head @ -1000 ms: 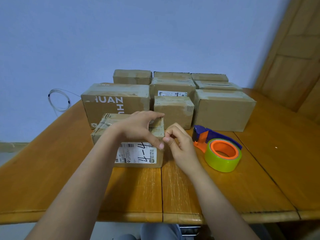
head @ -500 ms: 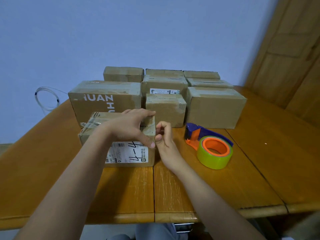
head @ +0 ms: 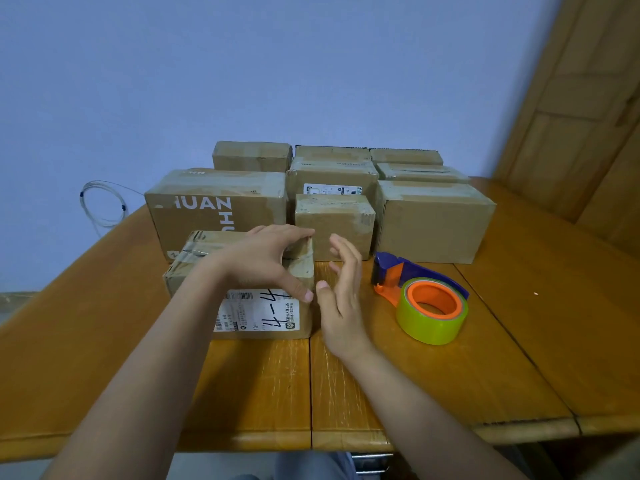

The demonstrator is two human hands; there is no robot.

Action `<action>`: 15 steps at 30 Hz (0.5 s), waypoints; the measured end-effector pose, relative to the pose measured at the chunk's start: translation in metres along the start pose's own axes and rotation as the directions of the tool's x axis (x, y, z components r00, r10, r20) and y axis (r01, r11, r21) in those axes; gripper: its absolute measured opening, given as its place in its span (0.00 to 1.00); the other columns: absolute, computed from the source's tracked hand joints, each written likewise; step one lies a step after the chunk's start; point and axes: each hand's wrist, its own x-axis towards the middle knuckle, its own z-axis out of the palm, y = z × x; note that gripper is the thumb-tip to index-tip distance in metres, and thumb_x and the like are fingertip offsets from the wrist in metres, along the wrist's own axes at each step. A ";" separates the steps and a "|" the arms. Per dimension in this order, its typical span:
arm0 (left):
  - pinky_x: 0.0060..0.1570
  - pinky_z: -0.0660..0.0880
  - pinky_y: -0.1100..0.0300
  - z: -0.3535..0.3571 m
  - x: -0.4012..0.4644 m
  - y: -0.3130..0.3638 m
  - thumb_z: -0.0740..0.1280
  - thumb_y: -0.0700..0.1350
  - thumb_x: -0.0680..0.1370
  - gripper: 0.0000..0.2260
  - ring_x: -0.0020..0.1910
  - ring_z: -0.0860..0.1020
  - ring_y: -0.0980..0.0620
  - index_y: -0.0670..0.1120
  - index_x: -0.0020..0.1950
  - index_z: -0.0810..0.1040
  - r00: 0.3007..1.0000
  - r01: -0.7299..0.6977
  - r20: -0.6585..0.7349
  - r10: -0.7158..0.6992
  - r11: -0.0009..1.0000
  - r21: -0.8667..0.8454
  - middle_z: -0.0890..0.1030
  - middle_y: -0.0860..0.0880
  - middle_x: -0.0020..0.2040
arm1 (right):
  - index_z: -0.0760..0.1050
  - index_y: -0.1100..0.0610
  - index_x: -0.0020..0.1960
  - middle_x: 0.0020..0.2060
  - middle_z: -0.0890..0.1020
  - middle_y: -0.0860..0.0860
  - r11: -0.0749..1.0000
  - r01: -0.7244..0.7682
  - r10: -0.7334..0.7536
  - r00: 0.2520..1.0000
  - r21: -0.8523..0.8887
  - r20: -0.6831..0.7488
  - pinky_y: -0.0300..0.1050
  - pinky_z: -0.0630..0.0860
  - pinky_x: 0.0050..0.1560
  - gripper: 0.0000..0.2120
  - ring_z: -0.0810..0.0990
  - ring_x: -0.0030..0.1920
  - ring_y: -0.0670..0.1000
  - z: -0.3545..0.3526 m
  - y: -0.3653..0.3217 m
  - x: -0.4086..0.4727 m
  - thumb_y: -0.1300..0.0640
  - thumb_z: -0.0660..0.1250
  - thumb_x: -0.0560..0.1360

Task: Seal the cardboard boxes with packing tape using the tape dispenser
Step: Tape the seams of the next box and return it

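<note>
Left hand (head: 268, 259) — lies across the right end of the front box (head: 242, 289), fingers curved over the far top edge, thumb pressed down the near face beside the label; it grips that end of the box. Right hand (head: 341, 292) — just beside the box's right end, palm turned toward it, fingers straight and spread, holding nothing; whether it touches the cardboard cannot be told.

Head view, items on the counter (head: 519, 358):

1. Front box: brown cardboard, closed, glossy tape across the top, white shipping label (head: 258, 310) with handwritten marks on the near face. Contents hidden.
2. Tape dispenser (head: 420, 294): purple and orange frame, lying on the counter just right of the right hand, apart from it; carries a yellow-green roll on an orange core.
3. Large box (head: 214, 202) printed "HUAN": directly behind the front box, closed, taped on top.
4. Small box (head: 334, 223): behind the hands, closed, tape wrinkled at its right edge.
5. Wide box (head: 433, 220): right of the small box, behind the dispenser, closed and taped.
6. Further closed boxes (head: 332, 168) in rows behind, toward the wall — contents of all unseen.

Off the counter: coiled clear cable (head: 102, 204) at left against the blue wall (head: 242, 64); wooden door (head: 581, 116) at right.
</note>
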 end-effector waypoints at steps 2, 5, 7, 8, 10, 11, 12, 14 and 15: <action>0.73 0.55 0.52 -0.001 0.000 0.001 0.66 0.72 0.54 0.55 0.73 0.59 0.51 0.54 0.78 0.56 1.000 0.002 0.003 -0.002 1.000 -0.013 0.62 0.54 0.75 | 0.50 0.42 0.75 0.73 0.52 0.35 0.999 -0.033 0.033 0.997 -0.003 0.069 0.47 0.53 0.75 0.27 0.52 0.76 0.47 0.000 -0.001 -0.001 0.42 0.52 0.78; 0.73 0.57 0.49 -0.001 0.000 0.001 0.66 0.71 0.55 0.54 0.72 0.61 0.51 0.53 0.77 0.57 1.000 -0.005 0.005 0.005 1.000 -0.031 0.64 0.54 0.74 | 0.33 0.38 0.74 0.75 0.37 0.36 0.990 -0.133 0.142 0.937 -0.050 0.318 0.38 0.39 0.73 0.39 0.36 0.75 0.39 0.001 -0.006 -0.004 0.24 0.42 0.70; 0.72 0.58 0.48 -0.001 0.000 0.000 0.67 0.71 0.55 0.54 0.72 0.62 0.51 0.53 0.77 0.58 1.000 -0.005 0.007 0.005 0.999 -0.039 0.65 0.54 0.74 | 0.27 0.32 0.70 0.75 0.34 0.37 0.984 -0.171 0.176 0.901 -0.049 0.396 0.47 0.40 0.73 0.39 0.33 0.74 0.39 0.000 -0.010 -0.005 0.21 0.43 0.67; 0.72 0.58 0.48 -0.001 0.000 0.001 0.67 0.71 0.55 0.54 0.72 0.62 0.51 0.53 0.77 0.58 1.000 -0.005 0.010 0.006 0.999 -0.040 0.65 0.53 0.74 | 0.25 0.30 0.68 0.75 0.34 0.37 0.984 -0.170 0.177 0.897 -0.055 0.405 0.48 0.40 0.73 0.39 0.33 0.74 0.39 -0.001 -0.011 -0.005 0.21 0.43 0.66; 0.73 0.56 0.49 -0.002 0.000 0.002 0.66 0.72 0.53 0.56 0.73 0.60 0.51 0.53 0.78 0.57 1.000 -0.004 0.012 0.004 1.000 -0.026 0.63 0.53 0.75 | 0.22 0.30 0.65 0.74 0.33 0.38 0.985 -0.158 0.174 0.889 -0.072 0.423 0.44 0.40 0.72 0.39 0.32 0.73 0.38 -0.003 -0.011 -0.005 0.20 0.43 0.66; 0.73 0.55 0.51 -0.002 0.000 0.002 0.66 0.73 0.53 0.57 0.73 0.59 0.51 0.53 0.78 0.56 1.000 -0.001 0.014 0.002 1.000 -0.017 0.62 0.53 0.75 | 0.21 0.30 0.64 0.74 0.32 0.38 0.984 -0.154 0.177 0.883 -0.087 0.435 0.43 0.40 0.71 0.39 0.31 0.73 0.37 -0.004 -0.010 -0.006 0.20 0.43 0.66; 0.73 0.54 0.51 -0.002 0.000 0.003 0.66 0.73 0.52 0.57 0.74 0.59 0.51 0.53 0.78 0.56 1.000 0.001 0.014 -0.001 1.000 -0.012 0.62 0.53 0.76 | 0.20 0.30 0.64 0.74 0.32 0.39 0.983 -0.147 0.179 0.877 -0.106 0.445 0.43 0.39 0.72 0.39 0.31 0.73 0.37 -0.005 -0.010 -0.006 0.20 0.42 0.66; 0.74 0.53 0.51 -0.002 0.001 0.003 0.65 0.74 0.52 0.58 0.74 0.58 0.51 0.52 0.78 0.56 1.000 0.004 0.016 -0.004 1.000 -0.012 0.61 0.53 0.76 | 0.19 0.31 0.64 0.74 0.31 0.39 0.980 -0.106 0.173 0.873 -0.169 0.455 0.46 0.39 0.73 0.38 0.30 0.73 0.38 -0.006 -0.010 -0.008 0.22 0.41 0.67; 0.74 0.53 0.52 -0.002 0.000 0.003 0.65 0.74 0.51 0.58 0.74 0.58 0.51 0.52 0.78 0.56 1.000 0.003 0.018 -0.003 1.000 -0.010 0.61 0.53 0.76 | 0.18 0.33 0.64 0.74 0.30 0.40 0.975 -0.077 0.166 0.875 -0.207 0.455 0.47 0.38 0.74 0.38 0.30 0.73 0.39 -0.007 -0.010 -0.009 0.23 0.40 0.68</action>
